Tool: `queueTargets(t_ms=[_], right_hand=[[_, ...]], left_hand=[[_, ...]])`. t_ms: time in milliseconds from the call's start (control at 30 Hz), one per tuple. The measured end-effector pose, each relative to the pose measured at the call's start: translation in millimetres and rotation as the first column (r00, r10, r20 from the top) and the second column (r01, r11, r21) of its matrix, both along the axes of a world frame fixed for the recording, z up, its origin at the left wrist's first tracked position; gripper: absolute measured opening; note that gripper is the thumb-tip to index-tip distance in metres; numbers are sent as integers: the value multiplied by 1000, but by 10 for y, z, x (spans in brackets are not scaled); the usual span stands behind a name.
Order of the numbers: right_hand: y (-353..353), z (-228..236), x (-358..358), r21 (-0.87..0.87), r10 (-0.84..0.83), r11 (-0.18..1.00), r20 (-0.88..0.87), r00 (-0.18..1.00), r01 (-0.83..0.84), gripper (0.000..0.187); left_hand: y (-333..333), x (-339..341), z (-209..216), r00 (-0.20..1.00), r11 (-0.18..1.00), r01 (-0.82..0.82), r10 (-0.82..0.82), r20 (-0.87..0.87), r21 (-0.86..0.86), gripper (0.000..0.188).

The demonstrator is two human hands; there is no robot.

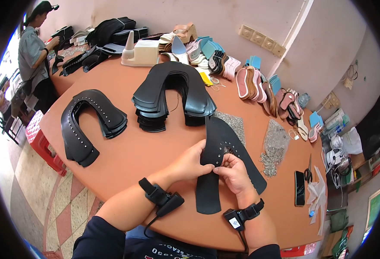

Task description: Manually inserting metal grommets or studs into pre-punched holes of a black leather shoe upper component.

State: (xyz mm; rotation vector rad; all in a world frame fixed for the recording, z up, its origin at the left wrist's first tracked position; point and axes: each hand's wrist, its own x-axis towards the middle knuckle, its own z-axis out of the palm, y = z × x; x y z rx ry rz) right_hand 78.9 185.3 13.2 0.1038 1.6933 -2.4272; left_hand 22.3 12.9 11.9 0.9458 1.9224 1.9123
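Close in front of me is a black U-shaped leather-like piece (208,194) with small silver studs along its inner edge. My left hand (194,162) is closed round its left limb, thumb lying on top. My right hand (233,172) pinches the inner edge of the same limb, its thumb tip close to my left thumb. Whether a small stud sits under those fingertips is hidden. Just beyond lies a tall stack of plain black U-shaped pieces (168,82). A smaller stack of studded U-shaped pieces (82,103) rests to the left.
Loose silver studs (270,162) spill from a clear plastic bag (277,136) on the right, with more studs (233,123) behind my work. A phone (299,188), scissors (309,168) and plastic scraps (316,196) lie near the right edge. Shoe parts (248,82) line the wall. Another person (36,56) stands far left.
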Motion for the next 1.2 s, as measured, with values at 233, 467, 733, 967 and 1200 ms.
queueTargets(t_ms=[233,467,733,967,1200], right_hand=[[-39,23,5,111,-61,992,-51,997,67,12],[425,12,-31,697,-90,651,-322,942,301,13],[370,-26,-77,890,201,71,-456,867,451,7],[411,-68,-57,878,213,8,-468,857,478,11],[97,128,87,606,135,783,-387,912,141,6]], left_hand=[[37,17,57,993,994,19,-31,113,104,49],[19,-6,78,984,988,-147,140,109,55,53],[-34,-73,-59,956,998,58,-57,289,5,51],[-67,14,87,977,941,166,-116,179,-295,60],[2,-63,-55,982,998,26,-36,185,56,60]])
